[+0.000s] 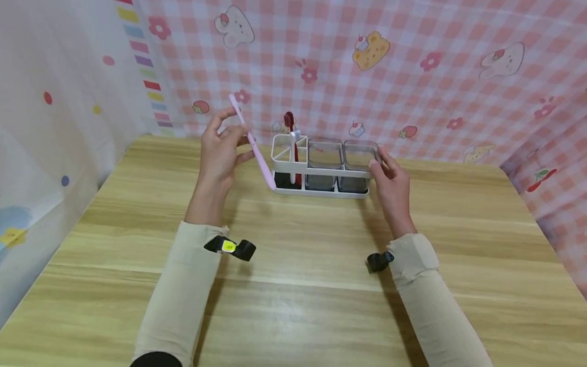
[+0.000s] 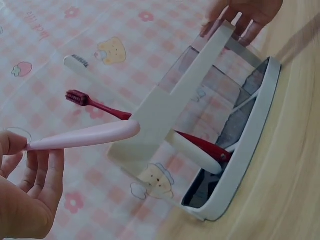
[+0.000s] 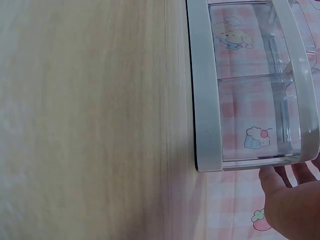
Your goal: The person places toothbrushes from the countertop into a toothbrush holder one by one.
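My left hand (image 1: 220, 153) pinches a pink toothbrush (image 1: 261, 160), slanted with its thick handle end down. In the head view that end overlaps the left front corner of a white toothbrush holder (image 1: 289, 166); whether they touch I cannot tell. A red toothbrush (image 2: 77, 97) and a white toothbrush (image 2: 75, 62) stand in the holder's divided left section. Two clear grey cups (image 1: 324, 153) fill its middle and right places. At the right end, my right hand (image 1: 393, 188) grips the holder and cup rim, thumb in front and fingers partly hidden behind.
The holder stands toward the back of a wood-grain table (image 1: 284, 300). Close behind it hangs a pink checked cloth (image 1: 321, 97) with cartoon prints. A white dotted cloth (image 1: 69, 112) hangs along the left side.
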`<state>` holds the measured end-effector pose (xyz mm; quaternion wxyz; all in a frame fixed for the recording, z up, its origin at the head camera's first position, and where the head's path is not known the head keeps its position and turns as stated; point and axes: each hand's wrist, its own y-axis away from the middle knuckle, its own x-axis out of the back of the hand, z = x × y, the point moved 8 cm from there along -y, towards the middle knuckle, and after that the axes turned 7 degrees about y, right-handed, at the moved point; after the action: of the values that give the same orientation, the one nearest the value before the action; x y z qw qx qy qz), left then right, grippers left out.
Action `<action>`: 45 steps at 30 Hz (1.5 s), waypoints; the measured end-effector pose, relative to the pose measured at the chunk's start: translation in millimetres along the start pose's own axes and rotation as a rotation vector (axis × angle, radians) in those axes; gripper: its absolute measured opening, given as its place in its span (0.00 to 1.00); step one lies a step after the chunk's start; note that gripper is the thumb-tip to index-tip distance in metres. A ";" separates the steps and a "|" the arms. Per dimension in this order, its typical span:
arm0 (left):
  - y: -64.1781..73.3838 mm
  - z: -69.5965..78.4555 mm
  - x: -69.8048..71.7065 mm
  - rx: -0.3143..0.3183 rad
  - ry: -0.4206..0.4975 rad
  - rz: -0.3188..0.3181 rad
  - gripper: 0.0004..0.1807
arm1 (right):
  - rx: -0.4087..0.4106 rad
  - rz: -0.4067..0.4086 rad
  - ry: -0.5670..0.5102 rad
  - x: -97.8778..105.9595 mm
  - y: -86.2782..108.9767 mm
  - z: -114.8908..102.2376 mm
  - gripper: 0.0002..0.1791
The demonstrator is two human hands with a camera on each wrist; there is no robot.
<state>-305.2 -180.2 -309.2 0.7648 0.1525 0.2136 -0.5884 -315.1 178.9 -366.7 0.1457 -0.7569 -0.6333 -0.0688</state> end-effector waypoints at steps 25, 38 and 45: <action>-0.8 21.7 -26.0 -0.284 0.070 0.010 0.17 | 0.022 0.012 0.020 2.0 3.2 0.4 0.27; -4.1 21.9 -32.9 -0.310 0.054 -0.001 0.16 | 0.049 0.024 -0.031 0.7 -1.3 -1.8 0.27; -5.7 16.8 -38.8 -0.313 0.035 -0.016 0.17 | 0.052 0.028 -0.018 2.0 -1.9 -1.4 0.27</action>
<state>-316.6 -157.4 -274.9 0.7707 0.0397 0.3172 -0.5512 -316.5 180.6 -364.5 0.1604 -0.7624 -0.6254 -0.0436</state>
